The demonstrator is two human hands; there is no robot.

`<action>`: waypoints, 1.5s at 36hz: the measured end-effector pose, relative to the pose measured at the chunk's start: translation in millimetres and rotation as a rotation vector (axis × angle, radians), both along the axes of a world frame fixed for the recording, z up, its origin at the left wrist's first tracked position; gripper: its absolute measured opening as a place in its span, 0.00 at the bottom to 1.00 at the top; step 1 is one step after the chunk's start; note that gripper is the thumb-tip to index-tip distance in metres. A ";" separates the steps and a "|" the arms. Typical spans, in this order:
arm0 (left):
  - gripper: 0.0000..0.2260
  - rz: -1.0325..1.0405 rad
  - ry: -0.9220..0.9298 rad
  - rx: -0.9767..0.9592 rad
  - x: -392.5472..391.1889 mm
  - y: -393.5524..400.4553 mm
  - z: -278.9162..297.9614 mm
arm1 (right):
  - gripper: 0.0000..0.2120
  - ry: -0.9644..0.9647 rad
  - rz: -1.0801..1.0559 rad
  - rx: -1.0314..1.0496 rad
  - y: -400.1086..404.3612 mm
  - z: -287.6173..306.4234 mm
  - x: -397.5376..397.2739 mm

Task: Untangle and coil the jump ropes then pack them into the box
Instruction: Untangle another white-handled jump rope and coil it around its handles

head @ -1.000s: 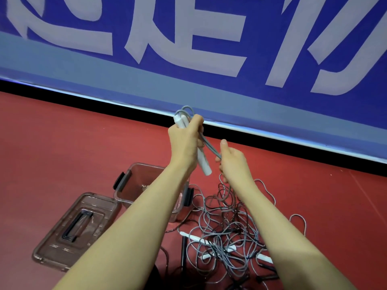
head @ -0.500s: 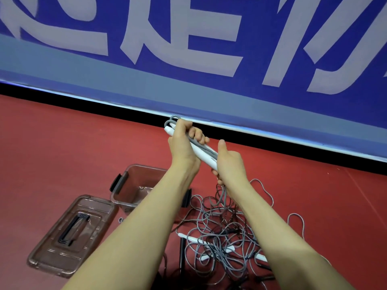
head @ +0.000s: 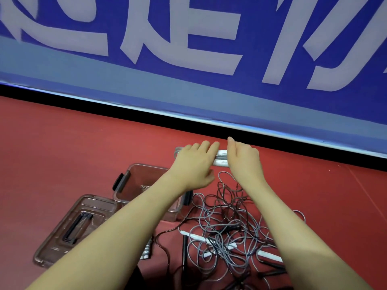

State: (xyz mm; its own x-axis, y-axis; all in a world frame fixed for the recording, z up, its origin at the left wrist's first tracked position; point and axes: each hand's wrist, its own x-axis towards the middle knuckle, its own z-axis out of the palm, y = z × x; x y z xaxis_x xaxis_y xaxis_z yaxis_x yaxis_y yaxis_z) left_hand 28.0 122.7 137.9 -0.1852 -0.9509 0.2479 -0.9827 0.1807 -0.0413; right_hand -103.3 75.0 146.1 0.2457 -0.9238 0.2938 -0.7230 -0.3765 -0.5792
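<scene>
My left hand (head: 193,164) and my right hand (head: 244,162) both hold a pair of white jump rope handles (head: 222,158) laid level between them, with a grey rope loop showing at the left end. Grey rope hangs from my hands down into a tangled pile of grey and black jump ropes (head: 228,231) on the red floor, where more white handles lie. A clear brown plastic box (head: 144,178) with black latches stands open just left of the pile, partly hidden by my left forearm.
The box's clear lid (head: 71,227) with a black handle lies flat on the floor left of the box. A blue banner wall (head: 188,59) with large white characters runs across the back, edged by a black strip at floor level.
The handles have swung from upright to level. Both hands have dropped lower and now sit side by side over the handles.
</scene>
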 end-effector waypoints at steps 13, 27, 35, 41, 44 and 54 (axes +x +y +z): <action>0.06 0.162 -0.140 0.025 14.9 6.4 11.7 | 0.23 -0.282 0.203 0.070 7.7 -3.3 1.7; 0.07 0.319 -0.040 0.142 35.3 12.0 7.1 | 0.13 0.147 0.401 0.180 -10.0 -20.6 -14.9; 0.07 0.214 -0.175 0.131 33.2 12.4 9.7 | 0.07 -0.065 0.254 0.100 -9.1 -13.3 -12.0; 0.05 0.160 0.004 -0.010 28.5 14.7 18.6 | 0.12 -0.063 0.239 0.179 -7.0 -11.5 -8.8; 0.05 0.236 0.127 -0.059 29.8 13.0 21.1 | 0.12 -0.080 0.281 0.205 -3.2 -6.2 -6.4; 0.09 0.426 0.187 -0.032 35.8 5.9 5.6 | 0.06 0.037 0.402 0.116 7.1 10.7 -6.8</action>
